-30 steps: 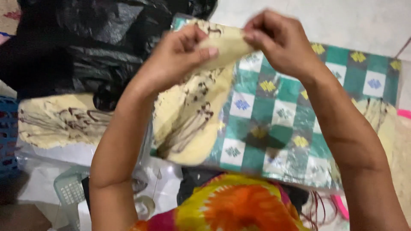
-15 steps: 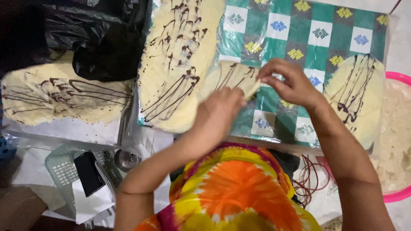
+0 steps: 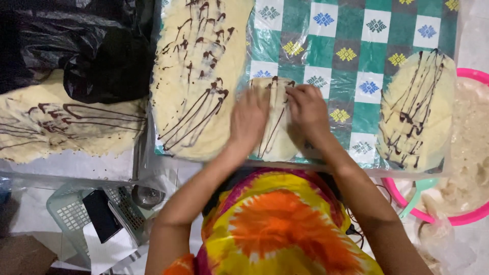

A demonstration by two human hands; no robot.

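Orange and yellow garment [image 3: 285, 229]: the bottom of the view is being filled by it, nearest the camera, with both forearms being reached forward over it.
Left hand [image 3: 248, 120]: it is being laid flat and wide on the left half of the small dough piece, fingers spread, with nothing gripped.
Right hand [image 3: 307, 109]: it is being pressed open on the right edge of the same piece, fingertips bent down onto the surface, with nothing being held.
Small dough piece [image 3: 275, 122]: it is being spread between the two hands on the plastic-covered checked cloth [image 3: 351, 30], its chocolate lines running lengthwise.
Risk, smearing: the dark chocolate lines are likely being put at risk under the flat palms; any sliding would blur them.
Risk, tearing: thin dough is probably being stretched; uneven pressure from one hand could split it.
Risk, crowding: the large drizzled sheet [image 3: 196, 76] is lying just beside the left hand, and its edge could be dragged or overlapped.
Right oval sheet [image 3: 415, 107]: it is lying well apart, near the cloth's edge.
Pink basin [image 3: 471, 147]: pale dough is being kept in it, beside the table's right side.
Black plastic bag [image 3: 71, 46]: it is lying far left, above another drizzled sheet [image 3: 66, 127].
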